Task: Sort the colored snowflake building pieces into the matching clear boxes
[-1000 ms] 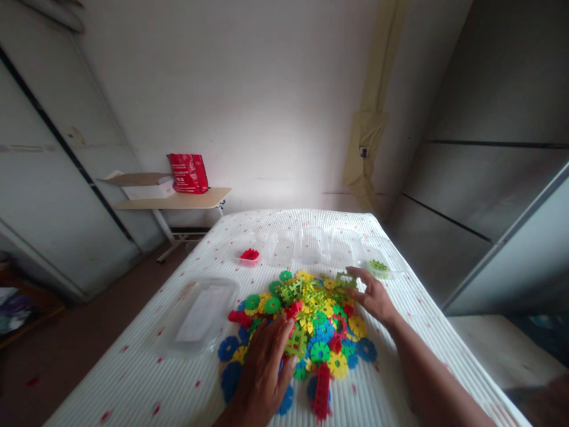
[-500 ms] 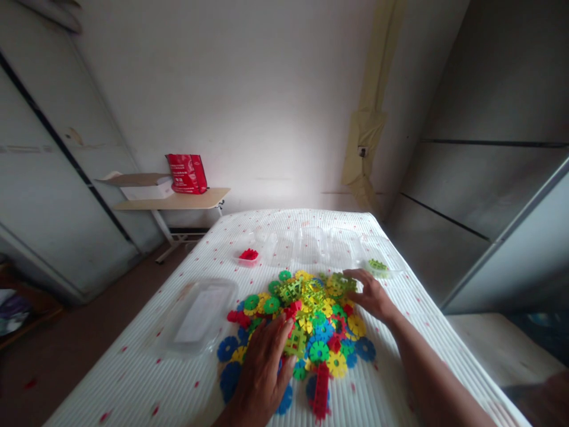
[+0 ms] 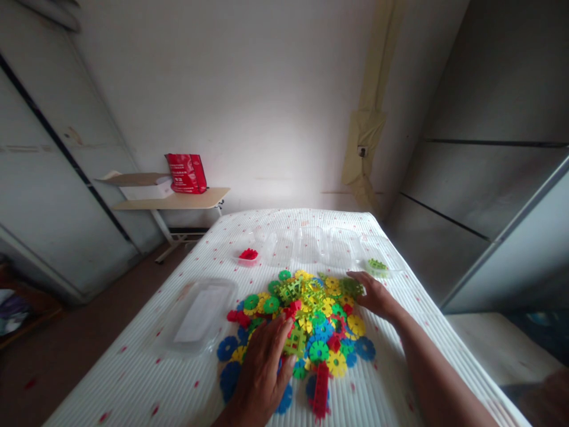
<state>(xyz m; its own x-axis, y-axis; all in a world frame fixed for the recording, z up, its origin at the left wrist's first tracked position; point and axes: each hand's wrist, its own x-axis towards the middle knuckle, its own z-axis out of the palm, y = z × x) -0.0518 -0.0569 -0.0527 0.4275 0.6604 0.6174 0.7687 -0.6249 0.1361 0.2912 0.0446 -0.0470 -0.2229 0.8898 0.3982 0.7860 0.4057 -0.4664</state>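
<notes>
A heap of flat plastic snowflake pieces (image 3: 311, 320) in red, blue, green and yellow lies on the white ribbed cover (image 3: 133, 379). My left hand (image 3: 262, 370) rests flat on the near left side of the heap, fingers stretched out over the pieces. My right hand (image 3: 376, 295) lies at the heap's far right edge, its fingers curled on a light green piece (image 3: 351, 287). Beyond the heap, a small clear tub (image 3: 249, 256) holds red pieces and another clear tub (image 3: 377, 267) holds light green ones.
A row of empty clear tubs (image 3: 311, 244) stands between the two filled ones. A large clear lid (image 3: 200, 311) lies left of the heap. A small side table (image 3: 178, 201) with a red bag (image 3: 186, 173) stands by the wall. The bed's edges drop off left and right.
My right hand has lowered slightly toward the heap's edge and closed on the light green piece. My left hand has stayed in place.
</notes>
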